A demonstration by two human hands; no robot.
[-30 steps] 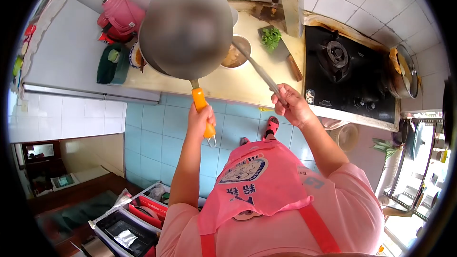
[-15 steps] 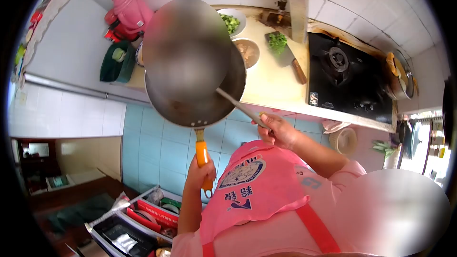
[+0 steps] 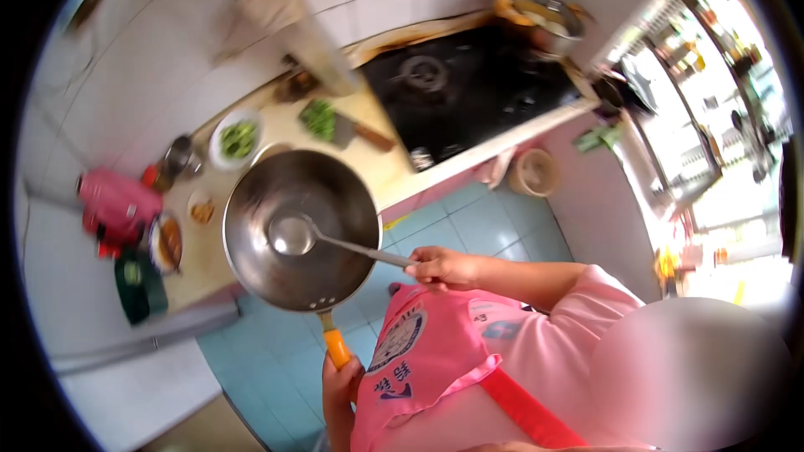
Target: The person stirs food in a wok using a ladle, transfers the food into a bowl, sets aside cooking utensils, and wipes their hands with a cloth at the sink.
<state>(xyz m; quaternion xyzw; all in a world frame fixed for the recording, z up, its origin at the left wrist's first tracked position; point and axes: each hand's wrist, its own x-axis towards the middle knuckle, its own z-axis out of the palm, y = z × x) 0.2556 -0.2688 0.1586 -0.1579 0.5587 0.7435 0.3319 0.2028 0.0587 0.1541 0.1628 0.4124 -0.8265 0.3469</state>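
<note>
My left hand (image 3: 342, 378) is closed round the orange handle of a dark wok (image 3: 335, 192), held in front of the counter edge. A metal ladle (image 3: 293, 236) rests its bowl over the inside of the wok, and its long handle runs right to my right hand (image 3: 437, 269), which grips its end. Behind the wok on the counter are a plate of chopped green vegetables (image 3: 238, 140) and a cleaver (image 3: 368, 136) with green leaves (image 3: 318, 120) on its blade. A bowl behind the wok is mostly hidden by its rim.
A black gas stove (image 3: 469, 84) is at the back right, with a pot (image 3: 543, 23) on its far corner. A pink thermos (image 3: 120, 201), a dark green container (image 3: 141, 285) and a small dish (image 3: 200, 208) stand at left. A basket (image 3: 533, 172) is below the counter.
The view has turned toward the stove and window. The wok has come down from over the counter, so its inside shows, and the ladle is now over it. Both hands keep their holds.
</note>
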